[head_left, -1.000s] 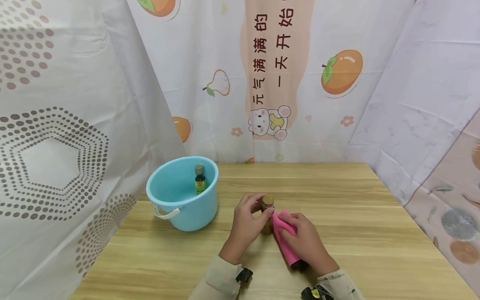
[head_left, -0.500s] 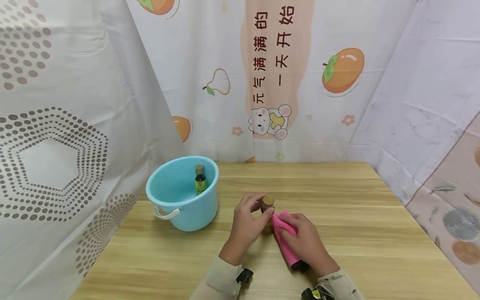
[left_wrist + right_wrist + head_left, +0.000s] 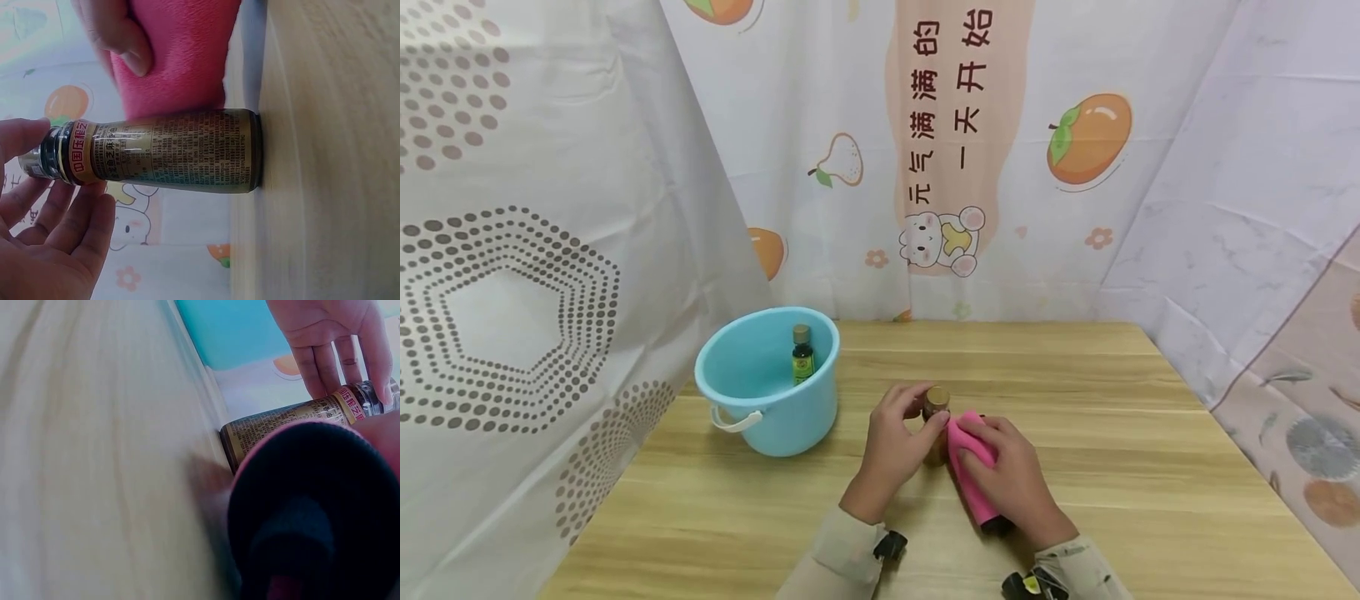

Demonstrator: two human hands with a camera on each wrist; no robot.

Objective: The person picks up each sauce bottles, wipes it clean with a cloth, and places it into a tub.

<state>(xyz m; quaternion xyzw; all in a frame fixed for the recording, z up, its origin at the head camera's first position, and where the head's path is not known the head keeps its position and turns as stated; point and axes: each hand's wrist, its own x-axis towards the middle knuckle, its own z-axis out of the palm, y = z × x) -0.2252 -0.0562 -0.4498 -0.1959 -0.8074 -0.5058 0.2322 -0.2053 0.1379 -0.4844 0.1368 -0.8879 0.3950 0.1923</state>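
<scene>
A sesame oil bottle (image 3: pixel 181 150) stands upright on the wooden table, its printed gold-brown label plain in the left wrist view. My left hand (image 3: pixel 895 442) holds it by the neck, thumb and fingers just under the gold cap (image 3: pixel 937 395). A fuzzy pink cloth (image 3: pixel 977 500), shaped like a roll, is gripped in my right hand (image 3: pixel 1021 479). Its upper part lies against the bottle's right side and hides some of the glass. The roll's near end (image 3: pixel 312 450) is dark and round, filling much of the right wrist view.
To the left of my hands is a light blue bucket (image 3: pixel 790 423) with a white handle (image 3: pixel 737 422). A second bottle (image 3: pixel 802 360) with a green-yellow label leans inside it. Patterned curtains (image 3: pixel 820 100) hang around the table (image 3: pixel 1120 433).
The head view has shifted slightly. Both hands keep their places, the left on the bottle and the right on the pink cloth, which has hardly moved.
</scene>
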